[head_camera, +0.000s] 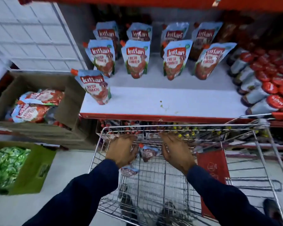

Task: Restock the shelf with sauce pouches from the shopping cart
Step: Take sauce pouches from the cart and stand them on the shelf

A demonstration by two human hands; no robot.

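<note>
A sauce pouch (pixel 148 153) stood low in the cart (pixel 175 126), near its front wire wall, with a second pouch (pixel 129 171) lying just under the left wrist. It looked a soft, filled packet with a stiff spout at one top corner: likely light, glossy and a bit slippery, best taken by the sides of the body or under the spout rather than pinched at the seal. The left hand (pixel 122 149) and right hand (pixel 176 152) were down either side of it, both open with fingers spread, gripping nothing yet. The wire rim in front was close above the knuckles, so a lift would want to go straight up first. Beyond it the shelf (pixel 170 101) had a wide bare front strip, one lone pouch (pixel 95 88) at its left end, rows behind, jars (pixel 268 88) crowding the right.
</note>
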